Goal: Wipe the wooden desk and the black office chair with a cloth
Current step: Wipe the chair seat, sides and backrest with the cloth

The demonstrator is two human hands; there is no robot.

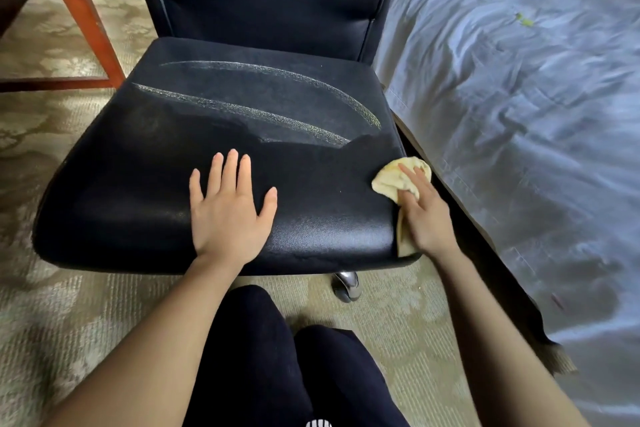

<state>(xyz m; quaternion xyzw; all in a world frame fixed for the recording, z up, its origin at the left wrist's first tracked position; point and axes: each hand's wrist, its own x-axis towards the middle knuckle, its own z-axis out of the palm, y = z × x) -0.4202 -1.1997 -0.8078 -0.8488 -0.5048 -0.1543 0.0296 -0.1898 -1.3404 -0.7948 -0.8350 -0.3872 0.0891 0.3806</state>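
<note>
The black office chair point(145, 184) fills the middle of the view, its seat facing me and its backrest rising behind. My left hand point(228, 215) lies flat on the front of the seat with fingers spread and straight. At the seat's front right corner my right hand point(424, 215) presses a crumpled yellow cloth point(389, 180) against the surface, fingers extended over it. Part of the cloth hangs down under my palm over the seat edge. Pale curved streaks mark the seat's middle and the backrest. A wooden desk leg point(83, 14) stands at the upper left.
A bed with a rumpled pale blue sheet point(519, 114) runs close along the chair's right side. Patterned beige carpet point(62, 305) covers the floor. A chrome caster point(346, 284) shows beneath the seat front. My dark-trousered knees point(277, 357) are just in front of the chair.
</note>
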